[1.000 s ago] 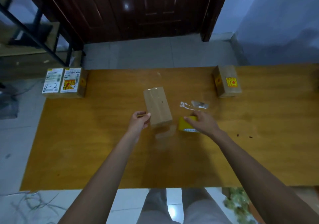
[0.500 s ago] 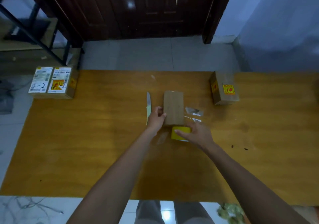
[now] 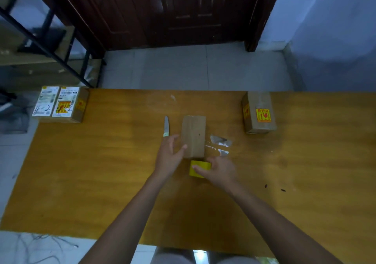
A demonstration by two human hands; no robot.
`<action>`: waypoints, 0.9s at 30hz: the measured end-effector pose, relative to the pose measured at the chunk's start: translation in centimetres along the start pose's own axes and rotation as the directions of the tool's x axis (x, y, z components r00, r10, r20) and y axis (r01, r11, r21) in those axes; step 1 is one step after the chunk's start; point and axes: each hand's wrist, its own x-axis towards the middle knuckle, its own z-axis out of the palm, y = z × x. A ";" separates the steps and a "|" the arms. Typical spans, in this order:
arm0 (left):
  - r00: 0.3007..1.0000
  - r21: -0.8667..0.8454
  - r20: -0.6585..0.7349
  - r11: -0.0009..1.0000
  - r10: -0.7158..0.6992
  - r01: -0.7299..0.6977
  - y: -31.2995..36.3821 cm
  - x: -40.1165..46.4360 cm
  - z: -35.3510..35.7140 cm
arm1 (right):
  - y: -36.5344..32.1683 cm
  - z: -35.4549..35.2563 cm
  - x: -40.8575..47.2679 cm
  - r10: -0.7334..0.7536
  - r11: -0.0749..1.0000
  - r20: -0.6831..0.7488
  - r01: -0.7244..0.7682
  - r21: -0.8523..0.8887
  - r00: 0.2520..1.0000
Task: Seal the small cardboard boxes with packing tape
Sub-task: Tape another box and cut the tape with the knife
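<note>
A small plain cardboard box [image 3: 193, 135] lies flat in the middle of the wooden table [image 3: 101, 172]. My left hand [image 3: 169, 154] is at its left side, fingers spread, thumb tip touching the box's near left edge. Just in front of the box sits a yellow roll of packing tape [image 3: 198, 167], which my right hand [image 3: 218, 171] grips from the right. A knife [image 3: 166, 126] lies on the table left of the box, its handle partly hidden by my left fingers.
Crumpled scraps of clear tape [image 3: 218, 143] lie right of the box. Another box with a yellow sticker [image 3: 259, 112] stands at the far right; a labelled box [image 3: 61, 105] sits at the far left corner. A dark door and metal rack are beyond.
The box was laid flat and straightened in the table's middle. My left hand loosened from gripping its side to a spread hand. The right hand stayed on the tape roll.
</note>
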 end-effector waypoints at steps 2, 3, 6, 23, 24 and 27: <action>0.986 0.108 0.103 0.984 0.133 -0.144 1.1 1.4 0.1 | -0.5 0.0 0.1 -0.011 1.000 -0.016 0.011 -0.016 1.000; 0.970 0.182 0.178 0.963 0.167 -0.199 1.6 2.1 0.2 | -0.7 0.0 0.2 -0.018 1.000 -0.028 0.017 -0.019 0.999; 0.941 0.320 0.305 0.915 0.147 -0.247 2.2 3.6 0.2 | -1.1 0.0 0.4 -0.015 1.000 -0.066 0.013 -0.025 0.998; 0.971 0.206 0.234 0.974 0.045 -0.094 -11.1 -4.0 -4.6 | -6.8 -1.8 -7.9 -0.417 0.888 -0.167 0.440 0.136 0.893; 0.961 0.198 0.267 0.972 0.073 -0.128 -11.0 -3.9 -4.8 | -7.2 -1.8 -8.3 -0.440 0.880 -0.169 0.461 0.115 0.882; 0.916 0.169 0.364 0.955 0.170 -0.245 -10.7 -3.4 -5.1 | -7.5 -1.9 -9.0 -0.478 0.855 -0.235 0.509 0.095 0.846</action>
